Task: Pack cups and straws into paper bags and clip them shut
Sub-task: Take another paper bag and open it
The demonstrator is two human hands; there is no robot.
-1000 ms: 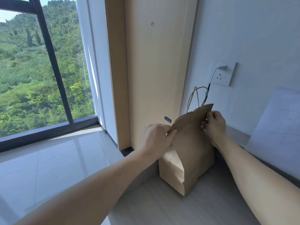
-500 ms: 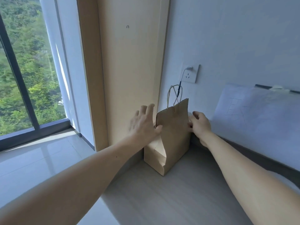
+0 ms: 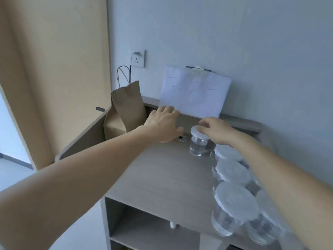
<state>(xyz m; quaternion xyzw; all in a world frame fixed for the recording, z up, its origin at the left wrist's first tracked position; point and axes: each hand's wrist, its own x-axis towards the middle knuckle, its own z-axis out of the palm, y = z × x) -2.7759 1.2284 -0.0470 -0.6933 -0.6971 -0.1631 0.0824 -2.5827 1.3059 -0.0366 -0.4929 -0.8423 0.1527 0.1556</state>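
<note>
1. Step in hand, as far as I can judge: picking a cup to pack. The right hand is over the single cup at mid-frame right. Its fingers curl down on the white lid, gripping it from the top.
2. Tip: I'd grab lower, round the clear wall, not just the lid. If that lid is only pressed on, a top-only lift could pop it off and spill.
3. Lift straight up and keep it level. Mind the row of cups just below and right of it, since the forearm passes right over them.
4. The left hand lies palm down on the worktop at frame centre, fingers bent against the back ledge. Can't tell if it holds anything. A small dark bit sits by the thumb, too small to name.
5. Containers: the paper bag stands upper left of centre, at the worktop's back corner. Its top is flattened together and its handles are up. The contents are hidden, and I see no clip on it.
6. The cups are clear and lidded, and look part-filled with something like water. There are at least 4 in the lower right row.
7. No straws or spare bags are in view, so I guess those need finding.
</note>
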